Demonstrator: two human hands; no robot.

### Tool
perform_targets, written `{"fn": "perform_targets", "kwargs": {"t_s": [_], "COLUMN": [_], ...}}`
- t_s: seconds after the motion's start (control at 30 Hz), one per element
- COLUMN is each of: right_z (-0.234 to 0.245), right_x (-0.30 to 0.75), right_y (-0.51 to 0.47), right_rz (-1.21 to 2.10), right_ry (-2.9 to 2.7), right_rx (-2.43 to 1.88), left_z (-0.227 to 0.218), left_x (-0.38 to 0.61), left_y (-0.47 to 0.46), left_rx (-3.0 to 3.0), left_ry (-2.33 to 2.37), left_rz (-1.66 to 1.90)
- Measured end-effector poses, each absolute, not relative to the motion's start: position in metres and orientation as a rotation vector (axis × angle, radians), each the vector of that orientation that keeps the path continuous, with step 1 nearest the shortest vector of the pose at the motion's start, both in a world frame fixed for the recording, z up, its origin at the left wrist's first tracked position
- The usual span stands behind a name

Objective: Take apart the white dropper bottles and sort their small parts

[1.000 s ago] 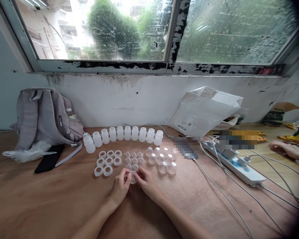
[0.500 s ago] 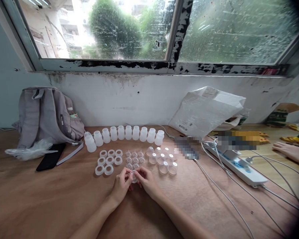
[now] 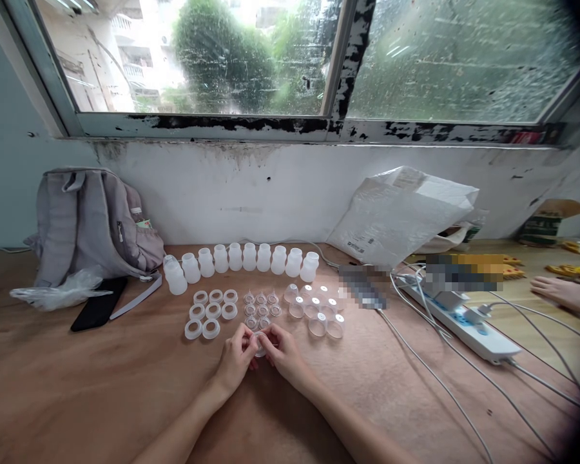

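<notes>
My left hand [image 3: 238, 351] and my right hand [image 3: 281, 349] meet at the front of the rows, both closed with thumbs and fingertips pinching a small translucent bottle ring [image 3: 260, 352]. Fingers cover much of it, so I cannot tell whether a teat sits inside. Just beyond my fingertips stand several clear bottle teats [image 3: 261, 310] in rows. Several white collar rings [image 3: 213, 310] lie left of them, and several clear domed caps [image 3: 318, 325] lie right. Behind, a curved row of frosted baby bottles [image 3: 249, 258] stands upright without tops.
A grey backpack [image 3: 94, 225], a plastic bag [image 3: 62, 290] and a black flat item [image 3: 99, 309] are at left. At right are a white package [image 3: 401, 216], a power strip [image 3: 483, 338] and trailing cables. Another person's hand [image 3: 563, 293] rests at far right.
My hands stay almost in place, with small finger shifts around the ring, which now shows less between them. The other person's hand has moved slightly.
</notes>
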State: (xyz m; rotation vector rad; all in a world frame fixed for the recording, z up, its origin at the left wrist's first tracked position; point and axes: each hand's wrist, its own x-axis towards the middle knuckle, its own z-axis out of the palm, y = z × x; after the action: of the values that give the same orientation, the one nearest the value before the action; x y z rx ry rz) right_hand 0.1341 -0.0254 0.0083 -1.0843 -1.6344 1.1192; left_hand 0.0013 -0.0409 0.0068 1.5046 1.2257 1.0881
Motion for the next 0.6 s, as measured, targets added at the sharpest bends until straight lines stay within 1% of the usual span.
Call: {"fn": "perform_targets", "kwargs": {"t_s": [0.17, 0.6], "right_z": [0.0064, 0.0067], "right_x": [0.1355, 0.1360], "right_y": [-0.0246, -0.0240], "right_rz": [1.062, 1.134], "right_ry": [-1.663, -1.673], "right_rx": [-1.095, -1.084], "left_z": [0.0097, 0.0105], "left_x": [0.0017, 0.0027], "left_y": [-0.0417, -0.0437], "left_rx": [1.465, 1.529], "left_ry": [1.192, 1.201], "left_rz": [1.099, 1.085]}}
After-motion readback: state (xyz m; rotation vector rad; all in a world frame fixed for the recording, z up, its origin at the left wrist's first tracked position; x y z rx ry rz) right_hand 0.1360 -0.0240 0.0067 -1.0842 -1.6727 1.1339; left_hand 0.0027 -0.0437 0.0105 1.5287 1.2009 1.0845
